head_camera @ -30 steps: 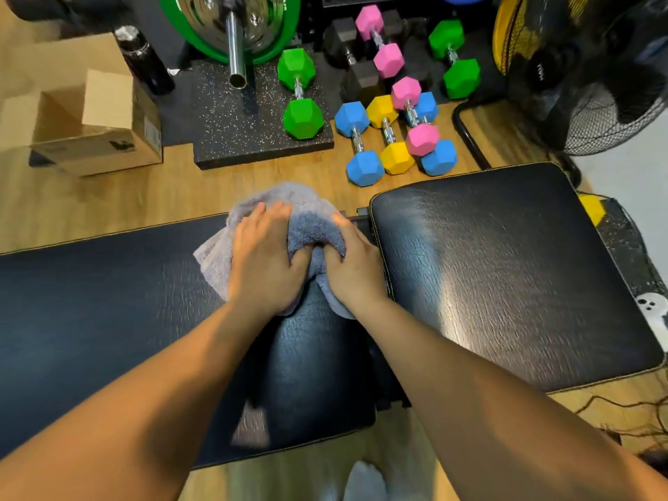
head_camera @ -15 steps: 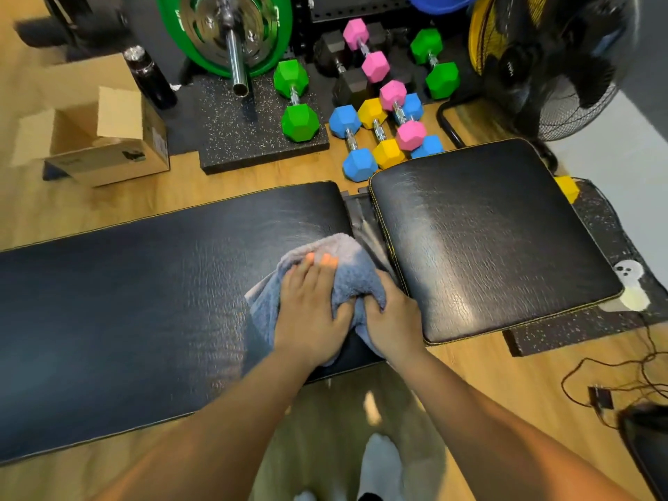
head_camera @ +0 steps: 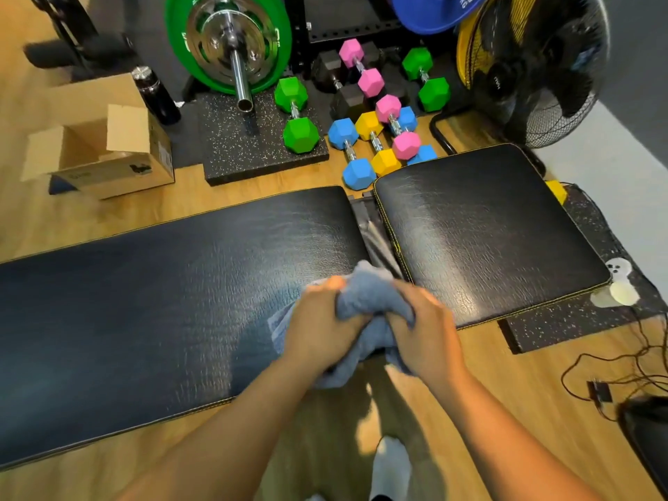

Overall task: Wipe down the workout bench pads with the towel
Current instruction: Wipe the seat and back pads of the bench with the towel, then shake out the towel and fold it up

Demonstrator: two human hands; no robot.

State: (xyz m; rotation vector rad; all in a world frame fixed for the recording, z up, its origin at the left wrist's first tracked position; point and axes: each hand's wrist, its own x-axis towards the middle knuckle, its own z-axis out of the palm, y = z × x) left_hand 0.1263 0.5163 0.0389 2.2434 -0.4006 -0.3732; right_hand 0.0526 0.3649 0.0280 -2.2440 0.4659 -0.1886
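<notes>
A long black back pad [head_camera: 151,298] stretches across the left of the view, and a squarer black seat pad [head_camera: 484,226] lies to its right, with a narrow gap and frame parts between them. A grey-blue towel [head_camera: 365,301] is bunched at the near right corner of the long pad, by that gap. My left hand [head_camera: 318,323] and my right hand [head_camera: 423,327] both clutch the towel, which hangs partly over the pad's front edge. The corner of the pad under the towel is hidden.
Behind the bench lie several coloured dumbbells [head_camera: 361,150], a green weight plate on a barbell [head_camera: 231,41], a cardboard box [head_camera: 105,157], a dark bottle [head_camera: 155,95] and a floor fan [head_camera: 535,70]. Cables [head_camera: 614,377] trail on the wooden floor at right. My socked foot [head_camera: 390,468] is below.
Both hands drew the towel from the far edge of the long pad toward me to its front corner, and they now bunch it up instead of pressing it flat.
</notes>
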